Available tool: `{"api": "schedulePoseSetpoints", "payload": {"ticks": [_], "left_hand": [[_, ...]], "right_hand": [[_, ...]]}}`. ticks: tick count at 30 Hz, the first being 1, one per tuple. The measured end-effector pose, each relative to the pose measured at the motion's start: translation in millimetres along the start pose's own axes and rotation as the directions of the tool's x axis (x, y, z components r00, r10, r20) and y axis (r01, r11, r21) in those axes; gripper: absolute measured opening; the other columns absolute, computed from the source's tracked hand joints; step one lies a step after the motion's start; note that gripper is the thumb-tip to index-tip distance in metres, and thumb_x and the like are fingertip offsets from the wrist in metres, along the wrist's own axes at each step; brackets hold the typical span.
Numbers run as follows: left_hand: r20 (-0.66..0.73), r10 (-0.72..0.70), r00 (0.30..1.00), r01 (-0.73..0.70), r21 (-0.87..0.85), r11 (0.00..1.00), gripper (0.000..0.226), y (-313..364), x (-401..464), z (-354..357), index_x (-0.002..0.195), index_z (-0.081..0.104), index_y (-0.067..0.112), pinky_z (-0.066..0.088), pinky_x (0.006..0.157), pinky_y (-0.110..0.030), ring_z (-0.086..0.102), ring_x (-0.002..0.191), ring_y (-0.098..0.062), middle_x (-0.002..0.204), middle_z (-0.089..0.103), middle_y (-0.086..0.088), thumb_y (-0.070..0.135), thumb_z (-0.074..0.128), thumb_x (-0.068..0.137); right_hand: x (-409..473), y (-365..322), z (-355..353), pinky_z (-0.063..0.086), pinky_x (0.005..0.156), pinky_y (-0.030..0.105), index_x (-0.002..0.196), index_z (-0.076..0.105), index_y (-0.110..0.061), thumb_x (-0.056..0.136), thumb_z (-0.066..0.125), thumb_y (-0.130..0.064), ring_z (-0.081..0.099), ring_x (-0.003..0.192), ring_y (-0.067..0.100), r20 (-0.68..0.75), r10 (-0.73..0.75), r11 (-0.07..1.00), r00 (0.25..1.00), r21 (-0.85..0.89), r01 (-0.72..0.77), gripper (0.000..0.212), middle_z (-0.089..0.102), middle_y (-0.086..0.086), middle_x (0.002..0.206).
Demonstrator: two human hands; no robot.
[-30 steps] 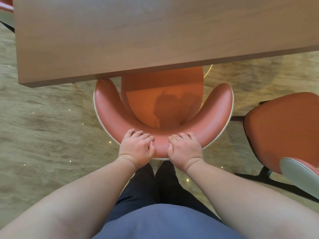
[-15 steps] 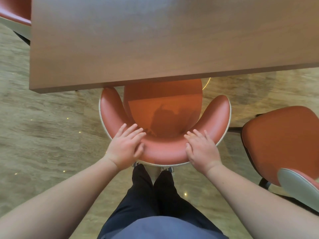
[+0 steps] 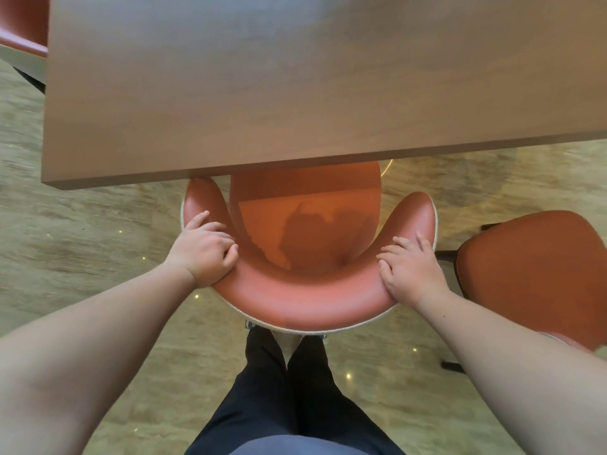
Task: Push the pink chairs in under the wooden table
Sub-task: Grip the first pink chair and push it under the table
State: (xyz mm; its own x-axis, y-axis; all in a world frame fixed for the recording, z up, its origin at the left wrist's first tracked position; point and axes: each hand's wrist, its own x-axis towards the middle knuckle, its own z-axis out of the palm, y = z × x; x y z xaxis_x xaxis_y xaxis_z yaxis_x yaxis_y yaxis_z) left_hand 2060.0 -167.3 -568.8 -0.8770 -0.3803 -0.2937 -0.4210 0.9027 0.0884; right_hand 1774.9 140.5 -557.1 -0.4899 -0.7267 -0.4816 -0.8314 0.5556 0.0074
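Note:
A pink chair point(image 3: 305, 303) with a curved padded backrest stands right in front of me, the front of its seat under the near edge of the wooden table point(image 3: 295, 93). My left hand point(image 3: 205, 251) grips the left side of the backrest, fingers curled over the top. Over on the backrest's right side, my right hand point(image 3: 410, 267) holds it the same way. A second pink chair point(image 3: 538, 274) stands to the right, its seat wholly out from under the table.
Part of another pink chair point(image 3: 23, 31) shows at the top left, beyond the table's corner. The floor point(image 3: 82, 251) is beige stone. My legs in dark trousers point(image 3: 289, 389) stand just behind the backrest.
My hands have slid apart from the middle of the backrest out to its two sides. The view has shifted so that the table and the chair sit lower in the frame.

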Motion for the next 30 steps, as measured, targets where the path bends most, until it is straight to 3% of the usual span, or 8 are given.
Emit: {"api": "schedulePoseSetpoints", "payload": {"ticks": [5,14,17,19,22,25,28,30], "left_hand": [[-0.024,-0.016,1.000,0.016,0.002,1.000,0.051,-2,5,7,0.074,0.083,0.028,0.022,0.118,-0.039,0.070,0.108,-0.012,0.087,0.080,0.018,0.040,0.035,0.087],[-0.008,-0.036,0.999,0.037,0.031,0.999,0.055,-3,5,10,0.079,0.083,0.028,0.018,0.120,-0.037,0.068,0.112,-0.011,0.091,0.079,0.019,0.040,0.030,0.087],[0.018,-0.078,0.997,0.077,0.029,0.997,0.050,1,2,9,0.089,0.084,0.026,0.014,0.122,-0.039,0.062,0.125,-0.015,0.107,0.079,0.013,0.036,0.035,0.089],[0.008,-0.209,0.978,0.209,-0.044,0.977,0.036,8,-1,5,0.104,0.080,0.022,0.007,0.124,-0.042,0.049,0.141,-0.022,0.132,0.071,0.002,0.028,0.048,0.090],[0.046,-0.438,0.898,0.438,-0.205,0.876,0.042,26,-15,-3,0.128,0.068,0.022,0.003,0.124,-0.044,0.024,0.155,-0.025,0.159,0.047,-0.005,0.020,0.051,0.090],[0.126,-0.543,0.830,0.532,-0.471,0.704,0.056,49,-38,-18,0.145,0.056,0.019,0.014,0.125,-0.043,0.012,0.158,-0.024,0.168,0.030,-0.007,0.012,0.049,0.089],[0.210,-0.630,0.747,0.597,-0.628,0.499,0.066,65,-57,-32,0.152,0.046,0.017,0.032,0.117,-0.041,0.020,0.155,-0.026,0.170,0.021,-0.009,0.006,0.052,0.088],[0.291,-0.658,0.695,0.637,-0.674,0.374,0.074,68,-66,-38,0.157,0.037,0.018,0.042,0.096,-0.034,0.038,0.147,-0.029,0.168,0.027,-0.011,0.006,0.054,0.086]], "right_hand": [[5,2,6,0.005,0.121,0.044,0.111,0.077,-0.029,0.092,0.029,-0.035,0.049,0.135,0.014,-0.071,0.022,0.999,0.997,0.033,-0.020,0.052,0.071,-0.016,0.124],[5,2,10,0.009,0.120,0.044,0.100,0.078,-0.029,0.092,0.045,-0.028,0.053,0.131,0.016,-0.134,0.019,0.998,0.991,0.060,-0.011,0.034,0.073,-0.014,0.118],[3,0,8,0.009,0.122,0.043,0.102,0.077,-0.027,0.089,0.047,-0.026,0.050,0.135,0.018,-0.135,0.023,0.995,0.991,0.101,-0.009,0.032,0.071,-0.011,0.126],[2,-3,6,0.009,0.123,0.044,0.112,0.074,-0.024,0.090,0.050,-0.025,0.041,0.142,0.020,-0.133,0.055,0.990,0.990,0.135,-0.037,0.033,0.064,-0.006,0.139],[-11,-9,-1,0.009,0.124,0.046,0.127,0.066,-0.019,0.091,0.049,-0.022,0.031,0.149,0.025,-0.124,0.160,0.963,0.979,0.236,-0.127,0.040,0.051,0.001,0.153],[-34,-17,-11,0.013,0.124,0.044,0.137,0.060,-0.014,0.093,0.048,-0.016,0.027,0.151,0.028,-0.092,0.263,0.867,0.960,0.459,-0.194,0.045,0.044,0.008,0.158],[-59,-22,-24,0.016,0.124,0.039,0.143,0.053,-0.009,0.093,0.050,-0.010,0.026,0.151,0.026,-0.012,0.416,0.639,0.909,0.715,-0.283,0.051,0.041,0.011,0.159],[-71,-19,-28,0.019,0.123,0.039,0.148,0.047,-0.007,0.090,0.055,-0.006,0.025,0.152,0.025,0.056,0.480,0.491,0.875,0.810,-0.321,0.058,0.036,0.012,0.162]]}}
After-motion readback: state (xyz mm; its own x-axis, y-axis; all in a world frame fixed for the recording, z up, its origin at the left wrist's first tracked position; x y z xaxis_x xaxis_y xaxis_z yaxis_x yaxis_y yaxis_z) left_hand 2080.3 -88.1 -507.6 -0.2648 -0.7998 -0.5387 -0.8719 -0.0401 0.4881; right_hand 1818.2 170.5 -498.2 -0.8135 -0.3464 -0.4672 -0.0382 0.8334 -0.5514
